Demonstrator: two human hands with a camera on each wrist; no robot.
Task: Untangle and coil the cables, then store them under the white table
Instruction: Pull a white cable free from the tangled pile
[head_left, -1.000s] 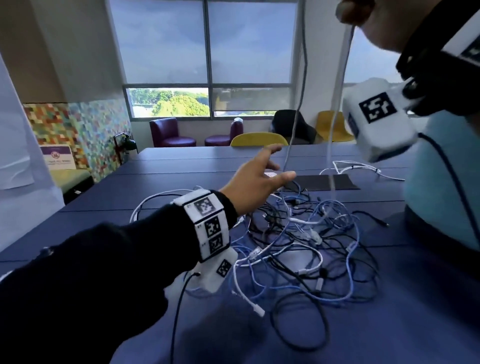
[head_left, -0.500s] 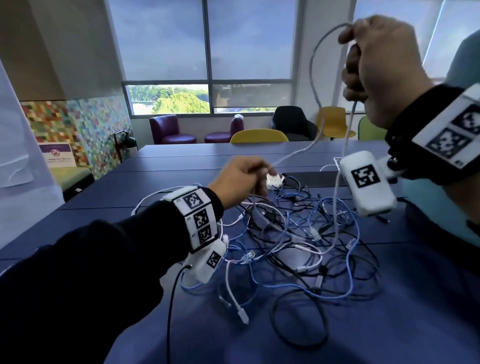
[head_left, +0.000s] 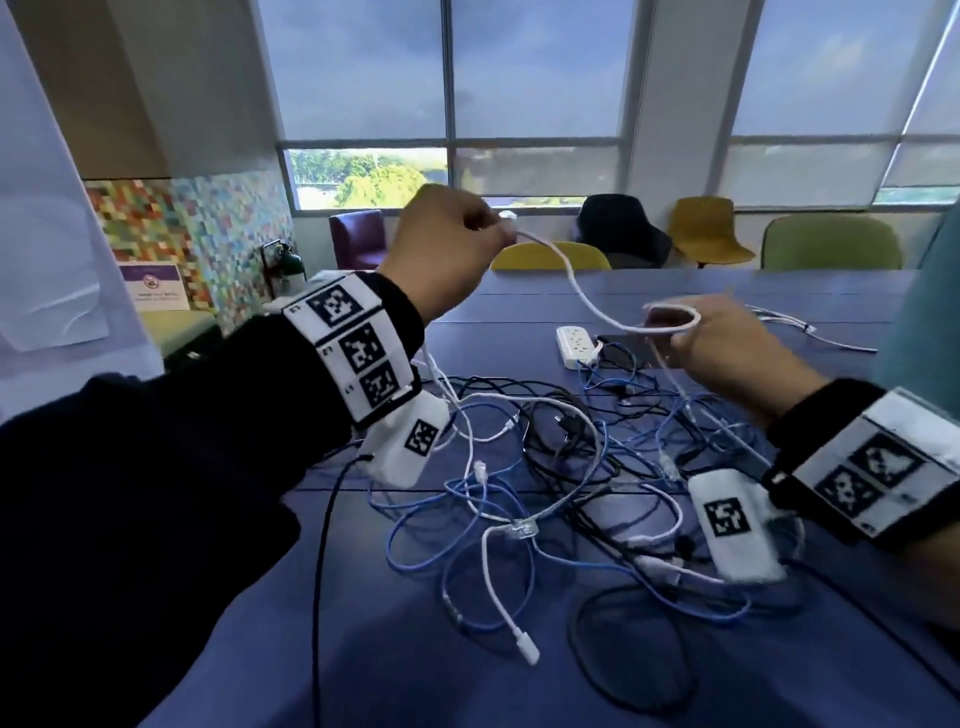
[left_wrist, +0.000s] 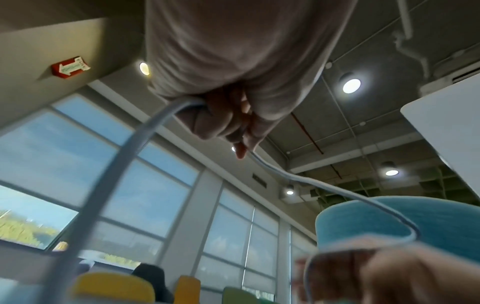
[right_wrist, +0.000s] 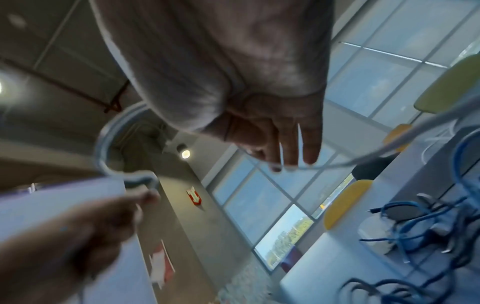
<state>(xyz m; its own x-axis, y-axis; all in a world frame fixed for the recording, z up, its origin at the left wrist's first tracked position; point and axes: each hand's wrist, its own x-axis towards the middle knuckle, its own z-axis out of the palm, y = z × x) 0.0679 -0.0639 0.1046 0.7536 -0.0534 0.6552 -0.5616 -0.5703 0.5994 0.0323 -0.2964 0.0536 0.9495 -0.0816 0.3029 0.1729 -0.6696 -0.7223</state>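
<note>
My left hand (head_left: 488, 228) is raised over the blue table (head_left: 415, 649) and pinches a white cable (head_left: 582, 291) near its plug end. The cable sags down to my right hand (head_left: 670, 332), which holds a small loop of it around its fingers just above the table. In the left wrist view my left hand (left_wrist: 233, 131) has its fingers curled round the white cable (left_wrist: 324, 187). The right wrist view shows the white cable (right_wrist: 103, 139) arcing from my right hand (right_wrist: 285, 152). Below lies a tangle of blue, black and white cables (head_left: 550, 467).
A white power strip (head_left: 575, 345) lies behind the tangle. Another white cable (head_left: 784, 325) lies at the far right of the table. A yellow chair (head_left: 550, 257) and a green chair (head_left: 831, 244) stand at the far edge, a teal chair back (head_left: 924, 312) at the right.
My left hand reached into the tangle, took hold of the white cable near its end and lifted it. My right hand came down from head height to just above the table, still holding the cable.
</note>
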